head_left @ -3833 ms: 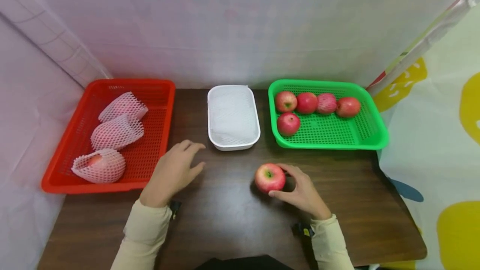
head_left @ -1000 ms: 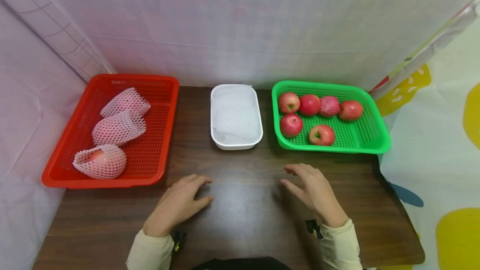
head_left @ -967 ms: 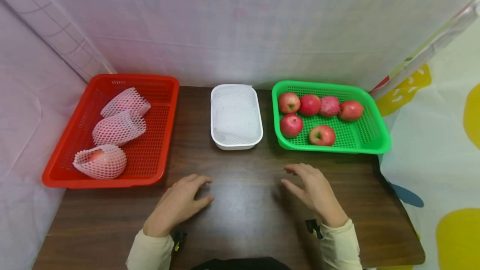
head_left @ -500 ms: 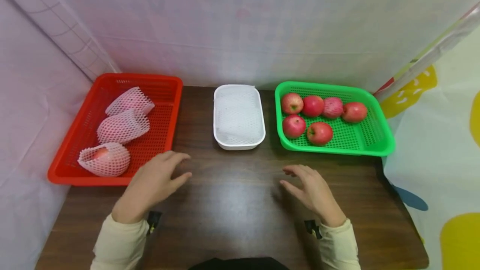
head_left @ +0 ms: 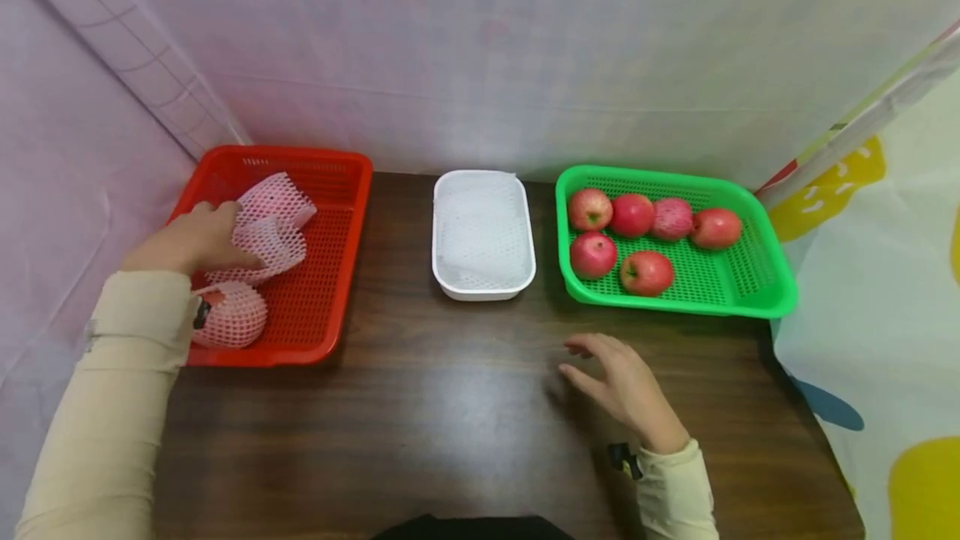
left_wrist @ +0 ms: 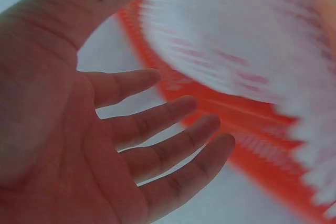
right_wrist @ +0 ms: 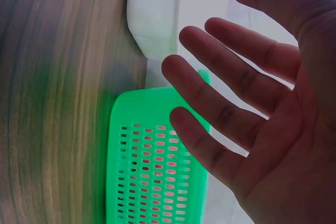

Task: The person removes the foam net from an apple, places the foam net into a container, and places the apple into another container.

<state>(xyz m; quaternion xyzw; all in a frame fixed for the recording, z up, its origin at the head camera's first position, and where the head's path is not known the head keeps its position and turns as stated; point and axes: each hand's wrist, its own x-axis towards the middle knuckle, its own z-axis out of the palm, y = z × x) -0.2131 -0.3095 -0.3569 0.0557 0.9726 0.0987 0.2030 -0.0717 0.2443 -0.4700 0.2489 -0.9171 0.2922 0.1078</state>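
**Left hand [head_left: 197,240] loose over the middle wrapped apple [head_left: 276,242]**

The middle wrapped apple lies near the left edge of the red basket [head_left: 343,273], between the far wrapped apple [head_left: 273,200] and the near one toward the near-left corner. The left hand's fingers are spread and grasp nothing; whether they touch the net cannot be told. The right hand [head_left: 630,386], also unclenched, hangs over the table off the green basket's near edge [head_left: 675,308].

The fruit is probably firm and fairly weighty, yet easily bruised; its foam net [head_left: 294,248] looks light, soft and springy. A full hold round the apple's body should serve best, since the loose end, pointing toward the basket's right edge, could stretch or slip off.
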